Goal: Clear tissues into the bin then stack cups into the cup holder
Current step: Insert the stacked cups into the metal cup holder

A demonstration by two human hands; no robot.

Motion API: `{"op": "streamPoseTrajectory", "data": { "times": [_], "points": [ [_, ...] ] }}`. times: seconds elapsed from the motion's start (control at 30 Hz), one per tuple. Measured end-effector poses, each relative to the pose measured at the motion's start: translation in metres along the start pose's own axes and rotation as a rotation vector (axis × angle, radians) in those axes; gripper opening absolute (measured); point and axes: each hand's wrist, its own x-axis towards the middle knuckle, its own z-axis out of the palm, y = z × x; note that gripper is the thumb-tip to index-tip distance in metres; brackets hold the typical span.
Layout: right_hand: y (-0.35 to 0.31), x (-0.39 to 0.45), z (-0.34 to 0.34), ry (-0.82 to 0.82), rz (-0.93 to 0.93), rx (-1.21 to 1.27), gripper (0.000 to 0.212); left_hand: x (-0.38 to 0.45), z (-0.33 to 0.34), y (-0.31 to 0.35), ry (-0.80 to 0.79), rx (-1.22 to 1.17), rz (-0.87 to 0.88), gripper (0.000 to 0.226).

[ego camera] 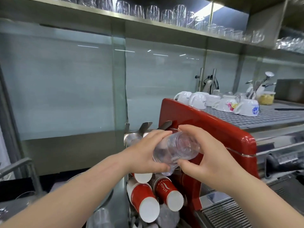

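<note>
Stacking step: both hands, left hand and right hand, grip the clear cups sideways above the holder. Next, feed them into a holder tube.

The stack of cups is thin clear plastic, ribbed and shiny. The paper cups look matt red with white bases. The espresso machine has glossy red enamel under a grey metal grid carrying glazed white ceramic mugs. The shelf is brushed steel.
</note>
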Motion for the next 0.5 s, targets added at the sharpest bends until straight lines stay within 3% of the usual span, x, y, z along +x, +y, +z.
{"op": "streamPoseTrajectory", "data": {
  "times": [0.2,0.5],
  "points": [
    [0.025,-0.019,0.012,0.014,0.040,0.012,0.073,0.014,0.032,-0.009,-0.083,0.035,0.042,0.102],
    [0.062,-0.024,0.050,-0.015,0.064,0.039,0.063,0.035,0.052,-0.028,-0.175,0.071,0.035,0.078]
  ]
}}
